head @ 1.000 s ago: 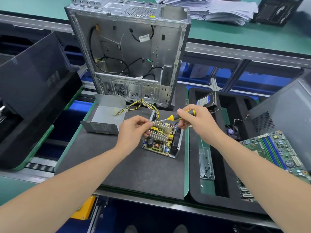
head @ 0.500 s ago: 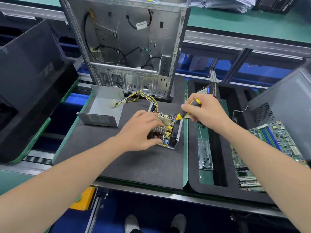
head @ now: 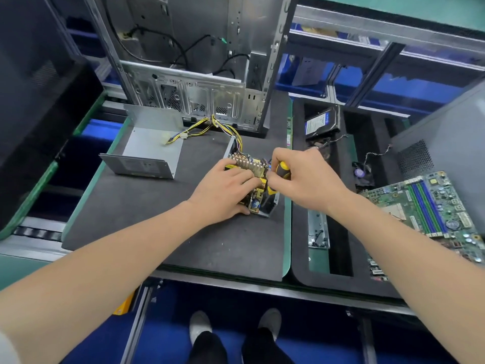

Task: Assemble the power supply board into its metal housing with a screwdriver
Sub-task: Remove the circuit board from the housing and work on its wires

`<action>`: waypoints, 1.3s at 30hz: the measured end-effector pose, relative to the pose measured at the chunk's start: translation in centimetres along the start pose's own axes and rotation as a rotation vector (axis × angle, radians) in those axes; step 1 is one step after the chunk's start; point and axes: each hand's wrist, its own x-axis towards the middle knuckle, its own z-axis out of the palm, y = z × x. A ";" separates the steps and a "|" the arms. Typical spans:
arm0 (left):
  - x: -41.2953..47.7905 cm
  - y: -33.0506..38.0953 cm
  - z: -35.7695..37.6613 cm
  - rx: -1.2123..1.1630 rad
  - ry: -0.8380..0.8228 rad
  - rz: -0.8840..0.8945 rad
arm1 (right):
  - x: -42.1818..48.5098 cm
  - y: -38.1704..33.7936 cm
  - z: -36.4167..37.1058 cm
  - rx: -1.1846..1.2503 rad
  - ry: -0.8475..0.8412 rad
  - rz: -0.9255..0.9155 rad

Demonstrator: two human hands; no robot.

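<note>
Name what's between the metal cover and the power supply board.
Head view: mostly bare black mat; the yellow-black wire bundle crosses it farther back, onto the cover.

Open computer case (head: 189, 61) stands at the surface's (head: 157, 219) back edge — hard drive (head: 321, 122), small fan (head: 359, 173), motherboard (head: 420, 206) to its right.
</note>
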 end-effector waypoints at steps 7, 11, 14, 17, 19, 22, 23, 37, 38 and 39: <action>0.1 0.0 0.1 -0.010 0.064 0.010 | 0.1 -0.1 0.5 -0.019 0.008 -0.037; 0.1 0.1 0.0 -0.013 0.053 -0.002 | 0.3 -0.2 0.9 -0.039 0.003 -0.047; 0.1 0.1 0.1 -0.016 0.027 -0.012 | 0.3 -0.5 1.1 -0.075 -0.002 -0.061; 0.1 0.1 0.1 -0.012 -0.010 -0.020 | 0.2 -0.5 1.2 -0.091 -0.008 -0.065; 0.1 0.1 0.1 -0.004 -0.018 -0.025 | 0.2 -0.5 1.3 -0.099 -0.009 -0.072; 0.1 0.2 0.1 -0.002 -0.041 -0.032 | 0.0 -0.6 1.4 -0.110 -0.017 -0.084; 0.1 0.2 0.2 0.000 -0.055 -0.034 | 0.0 -0.7 1.4 -0.115 -0.017 -0.088; 0.1 0.1 0.1 -0.042 0.010 -0.007 | -0.6 -0.4 1.7 -0.166 -0.060 -0.168; 0.1 0.1 0.2 -0.044 0.006 -0.008 | -0.6 -0.3 1.7 -0.180 -0.077 -0.166; 0.1 0.1 0.2 -0.045 0.001 -0.010 | -0.4 -0.3 1.8 -0.207 -0.091 -0.150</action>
